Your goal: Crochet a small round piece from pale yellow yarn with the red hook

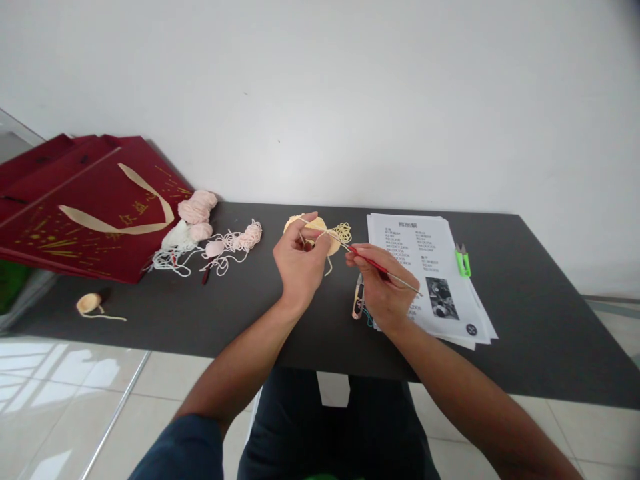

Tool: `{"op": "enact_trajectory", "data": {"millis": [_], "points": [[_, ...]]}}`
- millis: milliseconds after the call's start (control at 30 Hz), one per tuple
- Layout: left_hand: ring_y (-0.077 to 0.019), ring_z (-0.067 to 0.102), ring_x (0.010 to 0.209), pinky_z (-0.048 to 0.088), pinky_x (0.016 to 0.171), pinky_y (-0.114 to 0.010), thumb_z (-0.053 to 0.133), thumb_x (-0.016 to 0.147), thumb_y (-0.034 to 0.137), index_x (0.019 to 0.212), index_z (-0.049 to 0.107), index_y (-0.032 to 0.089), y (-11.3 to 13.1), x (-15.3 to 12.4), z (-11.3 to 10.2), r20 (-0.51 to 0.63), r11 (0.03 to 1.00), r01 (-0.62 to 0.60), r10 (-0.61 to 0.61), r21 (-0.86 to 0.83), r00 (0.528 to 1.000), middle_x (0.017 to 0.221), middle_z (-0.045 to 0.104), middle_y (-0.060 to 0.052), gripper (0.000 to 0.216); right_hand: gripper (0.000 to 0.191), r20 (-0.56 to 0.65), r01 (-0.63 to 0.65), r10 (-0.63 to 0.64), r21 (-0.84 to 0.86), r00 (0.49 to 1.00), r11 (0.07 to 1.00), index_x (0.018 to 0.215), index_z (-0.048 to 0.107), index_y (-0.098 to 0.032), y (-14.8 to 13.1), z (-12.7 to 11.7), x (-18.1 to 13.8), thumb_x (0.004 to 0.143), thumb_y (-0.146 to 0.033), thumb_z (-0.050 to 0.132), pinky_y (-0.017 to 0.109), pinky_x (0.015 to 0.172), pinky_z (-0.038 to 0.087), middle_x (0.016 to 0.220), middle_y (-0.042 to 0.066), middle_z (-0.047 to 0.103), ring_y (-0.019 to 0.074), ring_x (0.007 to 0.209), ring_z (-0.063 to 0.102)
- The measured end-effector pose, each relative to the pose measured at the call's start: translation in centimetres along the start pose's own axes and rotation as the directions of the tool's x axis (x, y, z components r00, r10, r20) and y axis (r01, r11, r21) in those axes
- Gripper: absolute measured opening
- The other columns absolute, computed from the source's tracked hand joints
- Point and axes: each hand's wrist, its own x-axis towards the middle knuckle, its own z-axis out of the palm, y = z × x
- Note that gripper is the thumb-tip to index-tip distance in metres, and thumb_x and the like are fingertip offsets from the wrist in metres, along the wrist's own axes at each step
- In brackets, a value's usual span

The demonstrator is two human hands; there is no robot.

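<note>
My left hand (pixel 301 263) is closed, thumb and fingers pinching pale yellow yarn, with a strand running over the fingers. Any stitched piece inside the grip is too small to make out. In my right hand (pixel 387 290) is a crochet hook (pixel 373 259) with a red handle, its metal tip pointing left to the yarn at my left fingertips. Behind the left hand lies a yellow yarn ball (pixel 296 221), partly covered by the fingers. Loose curly yellow yarn (pixel 343 231) rests just right of it.
Printed sheets (pixel 400 230) lie under and beyond my right hand, with green thread snips (pixel 463 261) at their right edge. A small elongated item (pixel 358 298) is beside my right wrist. Leftward are pink yarn (pixel 197 207), a small cream piece (pixel 90 303) and red bags (pixel 100 207).
</note>
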Motion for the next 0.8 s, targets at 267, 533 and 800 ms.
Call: {"op": "enact_trajectory", "data": {"millis": [267,533,800], "points": [[-0.0118,0.068,0.071,0.054,0.077,-0.027,0.079,0.076,0.018,0.115,0.074,0.019,-0.1,0.3,0.2,-0.002,0.994,0.067,-0.067,-0.084,0.998,0.078,0.075,0.001,0.040,0.039,0.134,0.195,-0.175,-0.158,0.975,0.968,0.118,0.079,-0.035,1.1,-0.4,-0.3,0.089,-0.009,0.074,0.037,0.089,0.070,0.119,0.002,0.082,0.0199,0.099,0.081],[-0.0062,0.059,0.063,0.046,0.067,-0.021,0.088,0.065,0.014,0.115,0.074,0.015,0.0,1.4,-0.1,0.282,0.793,0.415,-0.316,-0.445,0.906,0.068,0.063,0.006,0.052,0.036,0.098,0.068,-0.064,-0.043,0.993,0.997,0.112,0.081,-0.037,1.7,-0.4,0.0,0.087,-0.011,0.076,0.039,0.088,0.070,0.118,-0.001,0.082,0.0198,0.096,0.081],[-0.0045,0.049,0.057,0.041,0.061,-0.021,0.088,0.064,0.014,0.119,0.074,0.014,0.3,1.8,-0.5,0.373,0.759,0.490,-0.346,-0.428,0.861,0.067,0.057,0.007,0.056,0.018,0.039,-0.234,0.231,0.255,0.972,0.938,0.099,0.082,-0.032,2.0,-0.2,1.0,0.086,-0.020,0.079,0.032,0.069,0.066,0.106,0.000,0.083,0.0159,0.080,0.077]]}}
